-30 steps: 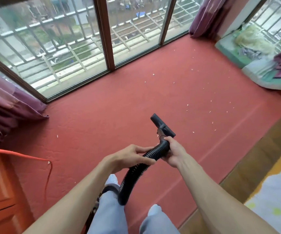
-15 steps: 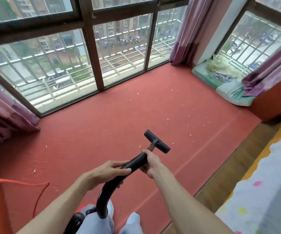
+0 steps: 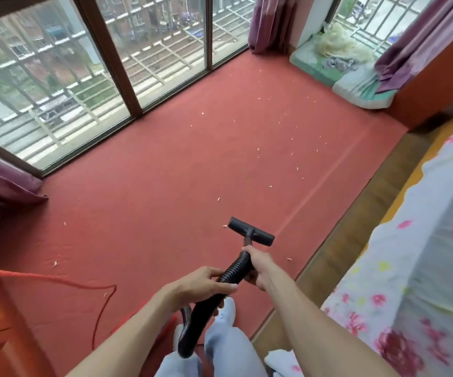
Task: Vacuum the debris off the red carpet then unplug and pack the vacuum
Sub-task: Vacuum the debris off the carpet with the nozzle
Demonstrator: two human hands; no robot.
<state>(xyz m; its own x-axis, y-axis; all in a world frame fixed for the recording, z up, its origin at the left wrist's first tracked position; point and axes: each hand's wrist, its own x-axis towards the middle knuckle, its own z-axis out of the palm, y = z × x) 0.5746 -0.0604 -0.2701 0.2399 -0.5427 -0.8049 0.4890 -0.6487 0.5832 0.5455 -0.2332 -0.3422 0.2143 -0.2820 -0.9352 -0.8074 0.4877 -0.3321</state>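
While the black nozzle point(image 3: 251, 235) hangs low over the red carpet point(image 3: 152, 186), close to the seam at right, contact with the pile cannot be judged. Right hand point(image 3: 260, 265) grips the ribbed hose point(image 3: 230, 276) just behind the nozzle; left hand point(image 3: 201, 287) curls round the hose further back. Debris: pale flakes, one point(image 3: 225, 226) just beside the nozzle's left end, most scattered ahead toward the windows. Best practice, likely: set head flat, use slow overlapping strokes, left hand feeding slack. Orange cord point(image 3: 56, 278) trails at left; mind feet.

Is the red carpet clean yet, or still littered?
Littered: pale debris flecks dot the red carpet beyond the nozzle; left hand and right hand grip its hose.
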